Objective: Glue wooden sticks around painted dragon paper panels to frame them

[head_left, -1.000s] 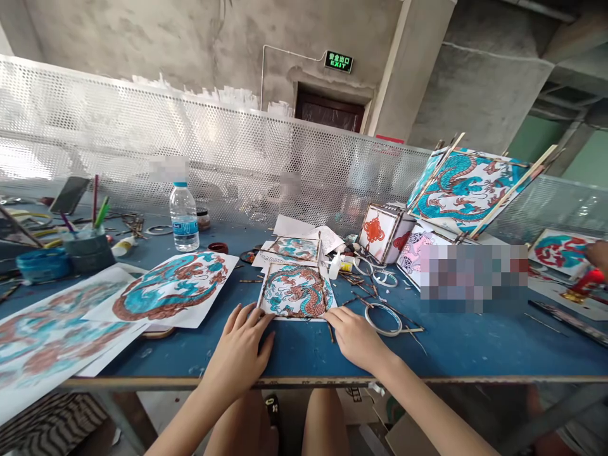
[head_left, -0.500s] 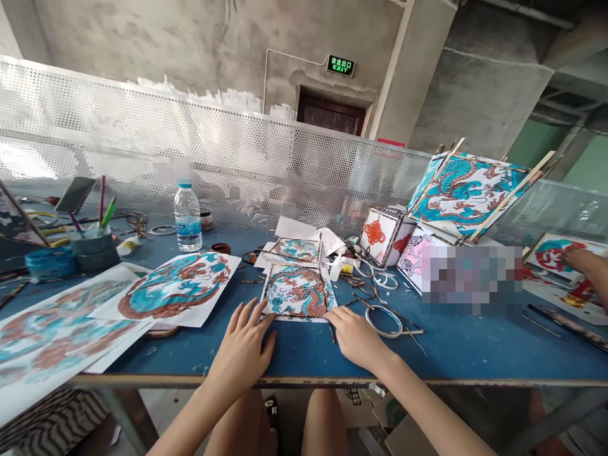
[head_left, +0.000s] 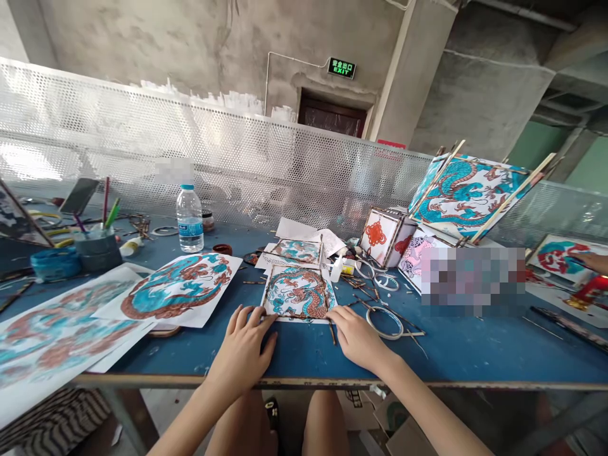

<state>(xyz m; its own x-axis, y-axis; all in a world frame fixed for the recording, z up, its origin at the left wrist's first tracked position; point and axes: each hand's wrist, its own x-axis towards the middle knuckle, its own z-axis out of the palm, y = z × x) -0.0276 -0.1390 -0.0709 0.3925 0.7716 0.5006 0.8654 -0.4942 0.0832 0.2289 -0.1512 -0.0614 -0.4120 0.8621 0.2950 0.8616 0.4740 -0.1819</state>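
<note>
Barely anything changed on my feed — left hand (head_left: 244, 344) still lay unclenched at the dragon picture's (head_left: 300, 291) seven-o'clock corner, right hand (head_left: 356, 337) at its five, couldn't tell if pinching — so the piece stayed steady at my twelve.

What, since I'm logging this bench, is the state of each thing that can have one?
Framed dragon picture: lying face up
Left hand: spread, at picture's near left corner
Right hand: at picture's near right corner
Water bottle: upright, capped
White nozzle bottle: upright
Grey pot: upright, handles sticking out
Nearest tape roll: lying flat
Exit sign: lit
</note>
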